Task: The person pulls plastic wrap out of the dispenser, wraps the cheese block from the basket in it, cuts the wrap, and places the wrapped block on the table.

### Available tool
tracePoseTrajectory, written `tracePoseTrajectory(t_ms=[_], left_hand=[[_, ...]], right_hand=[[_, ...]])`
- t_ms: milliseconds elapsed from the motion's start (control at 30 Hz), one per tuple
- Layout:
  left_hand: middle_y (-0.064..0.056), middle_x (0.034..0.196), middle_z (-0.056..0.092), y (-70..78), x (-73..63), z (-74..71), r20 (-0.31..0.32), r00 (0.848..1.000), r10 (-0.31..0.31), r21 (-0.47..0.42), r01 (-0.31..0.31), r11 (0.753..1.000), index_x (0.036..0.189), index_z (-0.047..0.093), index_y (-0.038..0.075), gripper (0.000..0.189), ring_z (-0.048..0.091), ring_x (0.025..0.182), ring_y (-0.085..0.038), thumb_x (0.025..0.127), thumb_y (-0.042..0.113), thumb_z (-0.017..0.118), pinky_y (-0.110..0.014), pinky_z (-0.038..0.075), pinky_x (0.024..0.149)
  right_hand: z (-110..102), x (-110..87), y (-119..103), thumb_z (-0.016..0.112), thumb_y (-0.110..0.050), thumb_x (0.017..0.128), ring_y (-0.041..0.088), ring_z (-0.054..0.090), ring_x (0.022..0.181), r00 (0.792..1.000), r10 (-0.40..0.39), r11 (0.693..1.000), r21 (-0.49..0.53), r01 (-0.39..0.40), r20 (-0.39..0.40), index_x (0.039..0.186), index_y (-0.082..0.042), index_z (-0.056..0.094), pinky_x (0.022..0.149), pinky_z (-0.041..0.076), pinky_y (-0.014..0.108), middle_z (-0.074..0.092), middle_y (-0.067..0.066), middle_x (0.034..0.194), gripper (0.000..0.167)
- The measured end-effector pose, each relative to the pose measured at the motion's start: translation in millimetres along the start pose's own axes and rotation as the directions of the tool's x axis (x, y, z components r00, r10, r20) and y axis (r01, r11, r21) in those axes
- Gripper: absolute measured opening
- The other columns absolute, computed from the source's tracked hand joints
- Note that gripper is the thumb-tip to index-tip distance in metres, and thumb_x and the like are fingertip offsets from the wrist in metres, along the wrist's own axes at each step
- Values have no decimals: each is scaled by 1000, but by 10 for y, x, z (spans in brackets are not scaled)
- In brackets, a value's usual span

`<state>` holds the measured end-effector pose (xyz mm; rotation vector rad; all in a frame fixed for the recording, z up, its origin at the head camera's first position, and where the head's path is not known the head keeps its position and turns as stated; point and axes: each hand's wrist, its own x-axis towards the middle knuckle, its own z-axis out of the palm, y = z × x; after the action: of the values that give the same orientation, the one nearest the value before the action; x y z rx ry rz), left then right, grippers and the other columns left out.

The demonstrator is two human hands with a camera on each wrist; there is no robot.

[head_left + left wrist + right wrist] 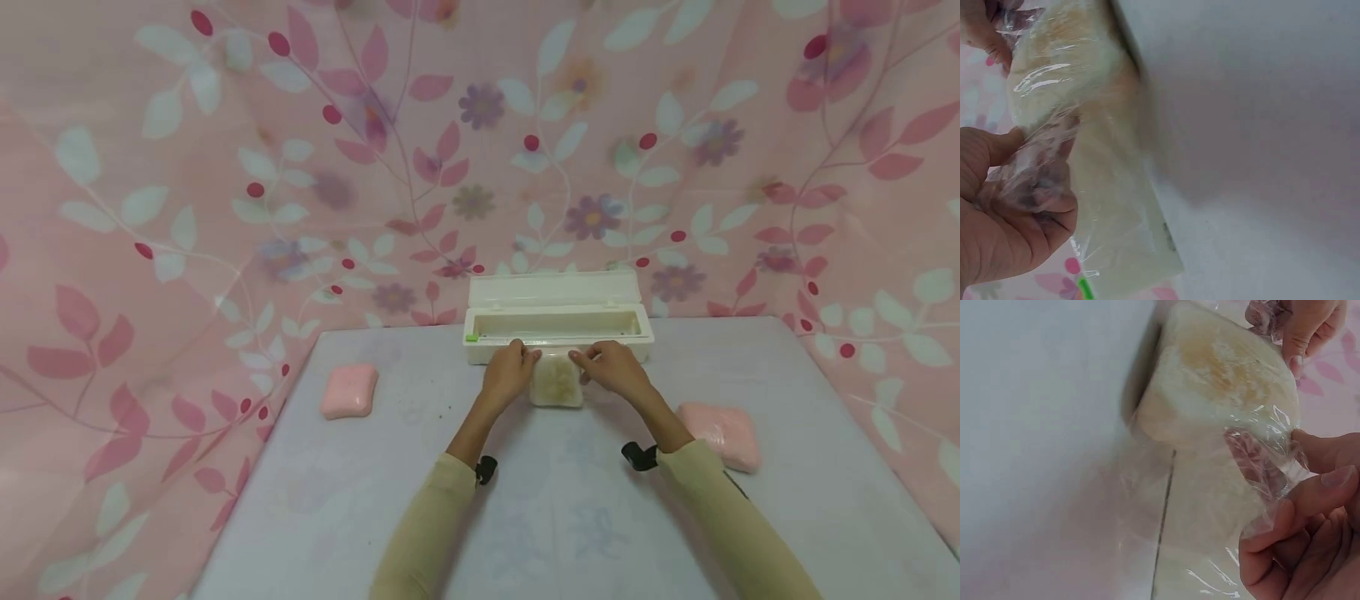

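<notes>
On a bench (285, 517), a person's left hand (504, 377) and right hand (617, 368) each pinch clear film (1038, 178) around a pale, brown-topped squarish slab (557, 385). It lies between them, at three o'clock from the left, nine from the right, equally near both, with no obvious long axis; at twelve o'clock, an open cream box (636, 348) stretches nine to three.

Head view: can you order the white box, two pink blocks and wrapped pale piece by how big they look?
1. White box, largest
2. Right pink block, partly hidden by the sleeve; nearness may enlarge it
3. Left pink block and wrapped pale piece: too alike to rank
</notes>
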<state>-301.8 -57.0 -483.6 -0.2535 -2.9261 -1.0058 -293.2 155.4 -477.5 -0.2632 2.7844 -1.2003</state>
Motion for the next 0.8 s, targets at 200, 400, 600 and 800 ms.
tracePoseTrajectory(t_ms=[200, 400, 600, 800], left_hand=[[-1, 66, 53, -28, 59, 25, -36, 998, -53, -43, 52, 998, 81, 55, 8, 32, 50, 58, -15, 99, 35, 60, -28, 38, 50], [-1, 68, 57, -84, -13, -43, -124, 989, -82, -54, 76, 996, 83, 59, 9, 35, 51, 58, -15, 98, 40, 59, -29, 39, 50], [-10, 85, 55, -256, -104, -173, -395, 888, -236, -146, 193, 970, 94, 53, 3, 39, 53, 79, -27, 92, 39, 69, -38, 42, 62], [-21, 108, 56, -579, -44, -229, -428, 857, -287, -262, 186, 947, 125, 51, -1, 60, 55, 95, -35, 85, 34, 79, -47, 46, 76]], right_hand=[[30, 93, 5, 59, -44, 98, 23, 63, 69, 1000, 15, 1000, -13, -16, -17, 95, 0, 71, 58, 43, 33, 72, 9, 73, 45], [-45, 48, -160, 61, -45, 95, 22, 58, 59, 996, 36, 982, -183, -52, -86, 95, -1, 69, 48, 42, 32, 67, 8, 71, 45], [-25, 99, -575, 68, -39, 92, 24, 56, 57, 960, -109, 931, -366, 7, -259, 91, -2, 66, 47, 43, 37, 65, 11, 73, 36], [196, 429, -868, 69, -38, 92, 26, 65, 74, 955, -257, 909, -374, 186, -147, 103, -5, 69, 61, 51, 40, 71, 9, 91, 34]])
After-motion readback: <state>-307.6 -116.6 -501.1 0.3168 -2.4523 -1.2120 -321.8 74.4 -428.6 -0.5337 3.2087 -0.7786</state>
